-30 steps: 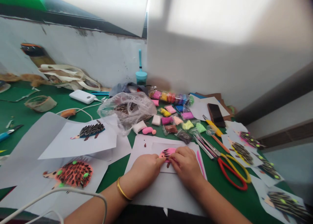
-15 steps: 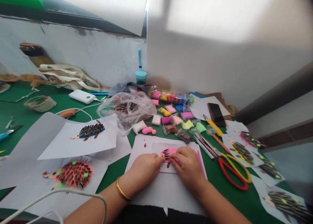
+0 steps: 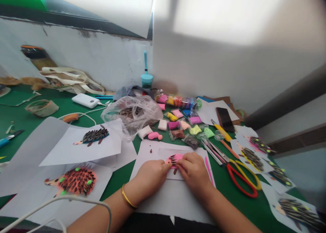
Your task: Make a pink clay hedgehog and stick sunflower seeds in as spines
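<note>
A pink clay hedgehog point(image 3: 174, 158) studded with dark seeds lies on a white sheet of paper point(image 3: 168, 189) in front of me. My left hand point(image 3: 150, 175), a gold bangle on its wrist, rests curled on the paper with its fingertips at the hedgehog's left edge. From the other side my right hand point(image 3: 195, 172) pinches at the hedgehog's right edge, fingers pressed together. What the fingertips hold, if anything, is hidden.
Red and yellow scissors point(image 3: 241, 178) lie right of my hands. A clear plastic bag of seeds point(image 3: 132, 115) and several small bags of coloured clay point(image 3: 178, 119) sit behind. Finished hedgehog sheets lie left point(image 3: 76, 180) and right point(image 3: 252, 156). A phone point(image 3: 224, 119) and power bank point(image 3: 85, 100) rest further back.
My right hand's fingers shifted slightly on the pink hedgehog; otherwise nothing has visibly moved.
</note>
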A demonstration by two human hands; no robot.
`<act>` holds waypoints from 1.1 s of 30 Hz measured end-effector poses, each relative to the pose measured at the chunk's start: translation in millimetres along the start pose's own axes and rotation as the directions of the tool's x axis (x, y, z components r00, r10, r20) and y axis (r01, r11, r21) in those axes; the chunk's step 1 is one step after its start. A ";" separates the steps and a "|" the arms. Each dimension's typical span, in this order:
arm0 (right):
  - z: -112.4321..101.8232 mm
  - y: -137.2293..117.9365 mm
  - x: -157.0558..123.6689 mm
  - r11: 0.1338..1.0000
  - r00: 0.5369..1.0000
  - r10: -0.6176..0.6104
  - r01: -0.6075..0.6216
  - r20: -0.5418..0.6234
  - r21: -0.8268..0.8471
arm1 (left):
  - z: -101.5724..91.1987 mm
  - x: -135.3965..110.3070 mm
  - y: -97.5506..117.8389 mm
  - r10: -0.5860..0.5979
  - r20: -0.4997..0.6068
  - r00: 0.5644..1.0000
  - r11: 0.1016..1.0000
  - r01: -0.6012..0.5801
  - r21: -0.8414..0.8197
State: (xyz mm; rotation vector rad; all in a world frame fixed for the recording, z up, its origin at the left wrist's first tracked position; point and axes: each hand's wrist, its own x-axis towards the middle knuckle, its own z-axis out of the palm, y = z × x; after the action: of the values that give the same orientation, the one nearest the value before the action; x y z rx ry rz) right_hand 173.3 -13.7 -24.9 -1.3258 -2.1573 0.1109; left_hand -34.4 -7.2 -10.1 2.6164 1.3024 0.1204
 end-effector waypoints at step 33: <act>-24.0 -32.6 0.4 0.924 0.918 -0.329 0.361 -0.221 0.126 | -22.8 3.2 16.3 -0.044 0.435 0.899 -0.312 0.401 -0.861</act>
State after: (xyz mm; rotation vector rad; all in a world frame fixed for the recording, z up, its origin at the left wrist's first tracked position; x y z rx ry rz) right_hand 160.2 -35.0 6.8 -0.8096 -2.1256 0.0139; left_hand -23.7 -10.7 15.8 0.7365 0.8145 0.5321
